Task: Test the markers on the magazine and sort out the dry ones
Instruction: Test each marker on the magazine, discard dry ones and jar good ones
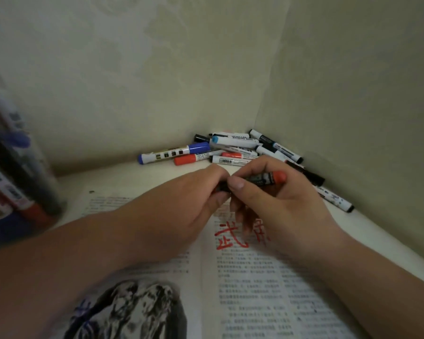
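Observation:
An open magazine (242, 285) lies on the desk in front of me, with red marker strokes (230, 237) written on its right page. Both hands hold one red-ended marker (267, 178) above the page. My right hand (279, 204) grips its barrel, the red end sticking out to the right. My left hand (191, 204) pinches the marker's other end, which is hidden under my fingers. A pile of several markers (230, 148) lies in the corner behind my hands.
A clear container (15, 172) full of markers stands at the left edge. Walls close the desk at the back and right. More markers (333, 196) trail along the right wall. A blue-capped marker (171, 151) and a red-capped one (194, 159) lie at the pile's left.

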{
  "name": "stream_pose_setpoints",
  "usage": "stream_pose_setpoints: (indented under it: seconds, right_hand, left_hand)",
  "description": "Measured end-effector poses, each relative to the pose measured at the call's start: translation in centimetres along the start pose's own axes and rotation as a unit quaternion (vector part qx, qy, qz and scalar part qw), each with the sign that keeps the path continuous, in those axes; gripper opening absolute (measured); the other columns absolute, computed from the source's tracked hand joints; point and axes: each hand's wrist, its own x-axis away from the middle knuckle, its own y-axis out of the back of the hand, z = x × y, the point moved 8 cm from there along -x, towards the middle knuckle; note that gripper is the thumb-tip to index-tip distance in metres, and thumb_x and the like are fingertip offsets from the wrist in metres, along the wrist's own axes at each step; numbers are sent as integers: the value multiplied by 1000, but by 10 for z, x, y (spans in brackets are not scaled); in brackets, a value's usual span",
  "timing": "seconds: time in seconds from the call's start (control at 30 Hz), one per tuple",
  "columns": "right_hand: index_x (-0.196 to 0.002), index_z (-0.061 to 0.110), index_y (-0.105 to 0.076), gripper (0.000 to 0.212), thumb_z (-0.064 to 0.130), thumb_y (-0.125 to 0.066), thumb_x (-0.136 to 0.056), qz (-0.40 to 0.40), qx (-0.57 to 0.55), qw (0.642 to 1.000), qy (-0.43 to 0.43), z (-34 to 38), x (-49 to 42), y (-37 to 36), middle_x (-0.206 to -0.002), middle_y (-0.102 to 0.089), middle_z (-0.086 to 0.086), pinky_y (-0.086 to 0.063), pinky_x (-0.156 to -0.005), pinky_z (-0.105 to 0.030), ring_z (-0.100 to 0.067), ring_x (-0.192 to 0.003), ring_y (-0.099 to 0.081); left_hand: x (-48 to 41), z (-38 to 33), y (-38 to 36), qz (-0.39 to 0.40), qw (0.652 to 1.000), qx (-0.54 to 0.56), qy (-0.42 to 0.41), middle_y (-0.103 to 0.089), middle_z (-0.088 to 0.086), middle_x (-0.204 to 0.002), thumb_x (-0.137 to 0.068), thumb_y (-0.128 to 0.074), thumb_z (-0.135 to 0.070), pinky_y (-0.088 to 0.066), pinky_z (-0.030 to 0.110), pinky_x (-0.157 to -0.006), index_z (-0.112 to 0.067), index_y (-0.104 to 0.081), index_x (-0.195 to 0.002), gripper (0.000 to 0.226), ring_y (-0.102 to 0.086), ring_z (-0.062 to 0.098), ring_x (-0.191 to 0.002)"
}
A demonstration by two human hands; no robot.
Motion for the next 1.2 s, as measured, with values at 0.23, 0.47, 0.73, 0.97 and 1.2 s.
stream_pose_setpoints:
  seconds: [0.23,0.47,0.73,0.97,1.2]
  right_hand:
    - [-85,0,-62,25,24,-69,-83,10,-37,999,20,9,4,-1,-62,-64,-21,-53,-47,-33,-31,-53,-59]
    - [-82,5,-60,20,20,-74,-83,18,-103,994,16,8,4,-4,-58,-60,-15,-46,-41,-30,-28,-47,-53]
    - [-62,15,-44,31,6,-56,-89,-159,-181,970,-18,0,-10,54,-45,-35,-6,-17,-42,-22,-15,-39,-24]
    - [-72,8,-61,27,19,-47,-92,-110,-192,971,-85,-8,-13,64,-54,-53,-11,-32,-39,-21,-22,-44,-45]
    - [-72,8,-69,8,3,-72,-66,17,-81,993,-89,-15,-8,34,-55,-50,-15,-49,-44,-30,-21,-47,-47]
  left_hand:
    - [1,-9,4,-4,999,16,-41,-63,-18,-90,-101,-34,-48,-45,20,-72,-39,-49,-100,18,-62,4,-86]
    - [2,-15,12,-3,998,52,-19,-66,-16,-89,-95,-39,-54,-46,20,-70,-38,-55,-100,24,-63,6,-83]
    - [29,17,2,283,924,-172,194,-47,-30,-105,-38,-54,-103,-46,31,-93,-71,-6,-129,107,-50,-4,-100]
    - [34,28,-7,332,891,-222,216,-28,-19,-115,-37,-51,-106,-37,35,-104,-71,17,-137,126,-31,7,-117]
    - [21,40,-1,280,909,-231,204,-24,-17,-110,-41,-44,-107,-39,33,-102,-63,4,-147,124,-30,5,-110]
